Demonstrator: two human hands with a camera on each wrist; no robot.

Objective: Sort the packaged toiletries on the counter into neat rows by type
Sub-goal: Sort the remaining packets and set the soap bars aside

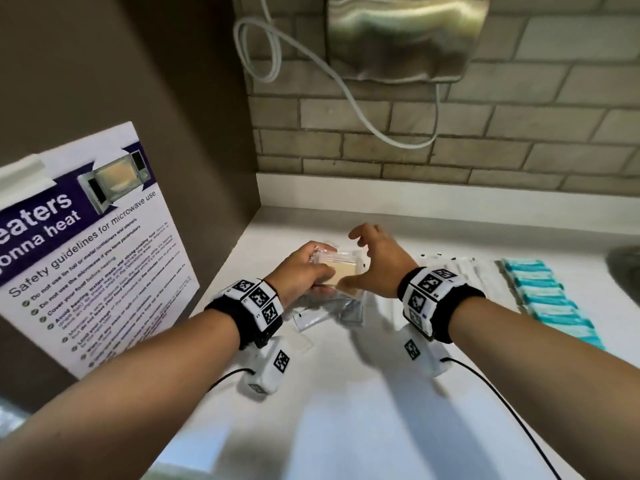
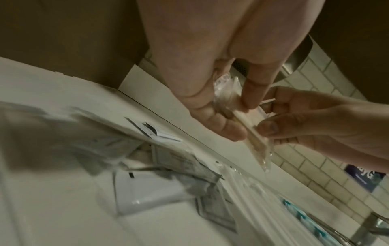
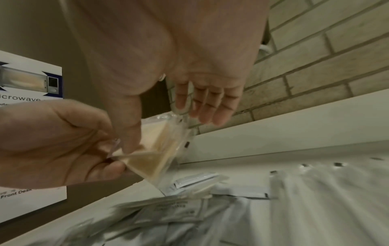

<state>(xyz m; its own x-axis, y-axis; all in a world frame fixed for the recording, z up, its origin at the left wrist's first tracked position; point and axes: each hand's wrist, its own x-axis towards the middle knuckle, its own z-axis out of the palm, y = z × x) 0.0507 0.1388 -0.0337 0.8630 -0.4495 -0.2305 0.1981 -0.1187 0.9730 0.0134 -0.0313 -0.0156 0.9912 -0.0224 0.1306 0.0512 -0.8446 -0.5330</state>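
A beige pad in clear wrap (image 1: 348, 270) is held above the white counter (image 1: 346, 393). My left hand (image 1: 322, 271) grips its near left side, fingers and thumb curled round it (image 2: 252, 138). My right hand (image 1: 360, 258) hovers over it, the thumb pressing on the packet's near edge (image 3: 155, 149) and the fingers spread, clear of the wrap. Under both hands lies a loose pile of grey and white sachets (image 1: 332, 311). To the right, a row of white packets (image 1: 460, 271) lies beside a row of teal packets (image 1: 547, 299).
A microwave safety poster (image 1: 86, 237) hangs on the dark panel at the left. A steel dispenser (image 1: 405, 36) and a looped white cable (image 1: 263, 46) are on the tiled back wall. A dark sink rim (image 1: 627, 268) shows at the far right.
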